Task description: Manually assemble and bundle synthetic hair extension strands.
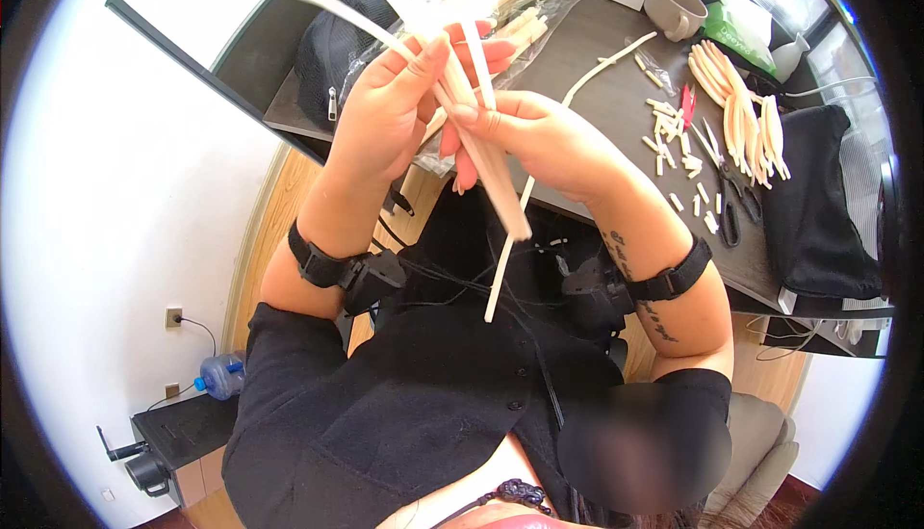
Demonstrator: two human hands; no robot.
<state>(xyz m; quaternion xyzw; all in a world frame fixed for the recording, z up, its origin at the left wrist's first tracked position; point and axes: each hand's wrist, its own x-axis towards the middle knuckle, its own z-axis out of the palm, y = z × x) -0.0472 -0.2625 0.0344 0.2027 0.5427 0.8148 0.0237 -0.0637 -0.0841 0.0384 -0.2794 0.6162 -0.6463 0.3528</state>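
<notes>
Both hands meet over the desk's front edge around a bundle of long pale strips (480, 150), whose material I cannot tell. My left hand (404, 96) grips the bundle's upper part, where several strips fan out. Just below, my right hand (509, 121) pinches the bundle, with one strip rising by its thumb. A separate thin pale strip (500, 276) hangs past the desk edge below my right hand; another bent length (599, 67) lies on the desk behind that hand. To the right are short cut pieces (668, 121), scissors (728, 190) with black handles, and tied pale bundles (729, 103).
A clear plastic bag (548, 5) with more pale strips lies behind the hands, beside a dark mesh bag (317, 52). Farther right stand a beige mug (675, 9) and a green tissue pack (736, 34). A black cloth pouch (805, 204) lies at the desk's right end.
</notes>
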